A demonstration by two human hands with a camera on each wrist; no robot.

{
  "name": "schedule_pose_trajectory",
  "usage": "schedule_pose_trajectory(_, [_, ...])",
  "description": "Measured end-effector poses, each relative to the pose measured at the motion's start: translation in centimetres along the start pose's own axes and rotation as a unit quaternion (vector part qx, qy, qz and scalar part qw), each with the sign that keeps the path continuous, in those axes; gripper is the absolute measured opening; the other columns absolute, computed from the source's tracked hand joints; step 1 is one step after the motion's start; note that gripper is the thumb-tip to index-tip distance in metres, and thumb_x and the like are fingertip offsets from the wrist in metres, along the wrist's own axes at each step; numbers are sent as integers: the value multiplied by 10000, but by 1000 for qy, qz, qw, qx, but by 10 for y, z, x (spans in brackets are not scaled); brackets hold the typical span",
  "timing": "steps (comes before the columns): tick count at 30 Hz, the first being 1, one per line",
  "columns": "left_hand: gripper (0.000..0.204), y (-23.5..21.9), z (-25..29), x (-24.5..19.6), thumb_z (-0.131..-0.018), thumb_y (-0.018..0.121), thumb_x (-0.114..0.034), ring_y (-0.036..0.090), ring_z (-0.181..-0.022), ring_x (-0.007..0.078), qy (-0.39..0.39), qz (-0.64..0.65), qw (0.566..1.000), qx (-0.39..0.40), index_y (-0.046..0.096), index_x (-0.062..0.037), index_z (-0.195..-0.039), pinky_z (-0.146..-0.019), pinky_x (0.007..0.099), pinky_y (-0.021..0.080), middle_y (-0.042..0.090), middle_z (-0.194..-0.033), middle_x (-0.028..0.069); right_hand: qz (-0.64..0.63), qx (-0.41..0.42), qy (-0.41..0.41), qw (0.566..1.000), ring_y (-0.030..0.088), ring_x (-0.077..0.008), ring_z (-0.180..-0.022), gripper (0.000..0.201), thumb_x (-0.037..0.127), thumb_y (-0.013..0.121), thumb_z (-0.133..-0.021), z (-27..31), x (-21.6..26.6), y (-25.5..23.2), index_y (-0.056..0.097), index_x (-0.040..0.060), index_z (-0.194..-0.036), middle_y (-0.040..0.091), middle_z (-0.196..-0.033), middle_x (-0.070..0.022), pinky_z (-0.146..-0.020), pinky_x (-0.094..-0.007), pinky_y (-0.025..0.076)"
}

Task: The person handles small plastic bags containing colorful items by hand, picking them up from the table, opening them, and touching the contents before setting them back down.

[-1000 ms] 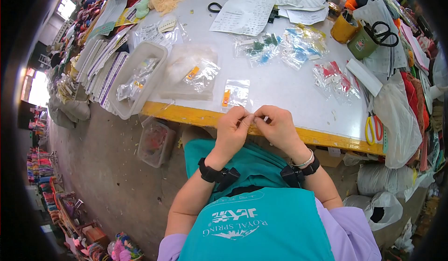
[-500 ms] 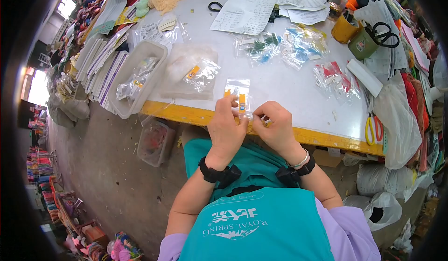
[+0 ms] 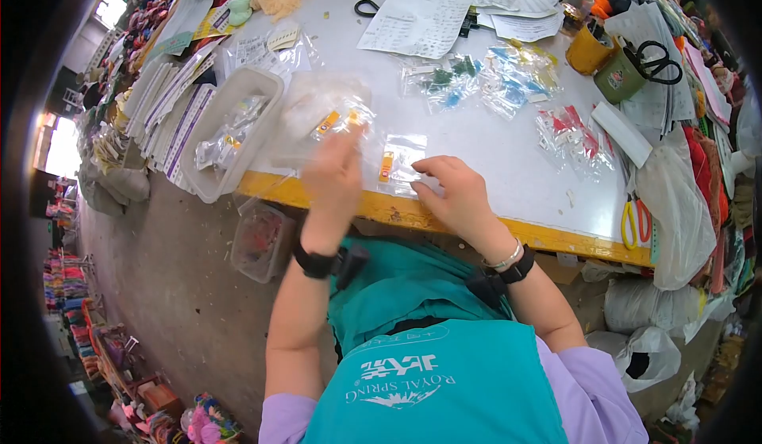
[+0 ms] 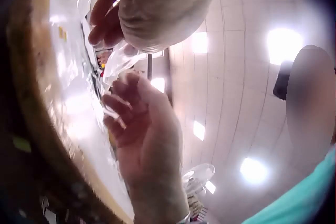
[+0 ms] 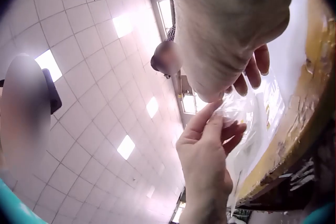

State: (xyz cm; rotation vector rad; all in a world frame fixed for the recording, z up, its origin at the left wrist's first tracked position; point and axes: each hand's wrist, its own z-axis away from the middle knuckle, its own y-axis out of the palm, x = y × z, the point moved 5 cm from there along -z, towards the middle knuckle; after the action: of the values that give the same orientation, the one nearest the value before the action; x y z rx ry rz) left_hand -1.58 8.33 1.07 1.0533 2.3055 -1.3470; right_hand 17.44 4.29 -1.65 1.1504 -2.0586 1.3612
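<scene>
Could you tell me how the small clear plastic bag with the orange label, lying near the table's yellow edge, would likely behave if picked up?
The small clear bag looks thin and crinkled, so it would probably flop. It lies flat with only a small orange label inside, so it is likely very light. Its glossy film may slide easily on the smooth white table.

A white desk (image 3: 492, 138) with a yellow front edge carries a clear tub (image 3: 230, 130) at its left, printed papers (image 3: 417, 19) at the back and bags of blue and green bits (image 3: 476, 79) in the middle. A yellow cup (image 3: 589, 49) stands beside a green cup (image 3: 619, 75) holding black scissors (image 3: 655, 57). Yellow-handled scissors (image 3: 635, 215) lie near the right edge.
</scene>
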Motion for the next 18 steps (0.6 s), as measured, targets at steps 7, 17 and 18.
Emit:
schedule_pose_trajectory(7, [286, -21, -49, 69, -921, 532, -75, 620, -838, 342, -31, -54, 996, -61, 656, -56, -1178, -739, 408, 488, 629, -929, 170, 201, 83, -78, 973, 599, -243, -894, 114, 125, 702, -742, -5, -1, 35, 654, 79, -835, 634, -900, -53, -712, -349, 531])
schedule_pose_trajectory(17, [204, 19, 54, 9, -903, 639, -138, 600, -668, 153, -273, 202, 932, 127, 652, 8, -1046, -628, 282, 478, 607, -902, 85, 59, 33, 46, 997, 616, -266, -842, 47, 110, 656, -802, -2, -15, 28, 629, 72, -809, 613, -826, -72, -657, -375, 525])
schedule_pose_trajectory(18, [227, 20, 54, 7, -893, 656, -159, 610, -689, 172, -246, 145, 951, 115, 650, 1, -1055, -638, 293, 485, 605, -926, 88, 23, 29, 78, 996, 620, -269, -847, 52, 115, 654, -811, -1, -17, 25, 629, 70, -819, 617, -830, -74, -657, -379, 524])
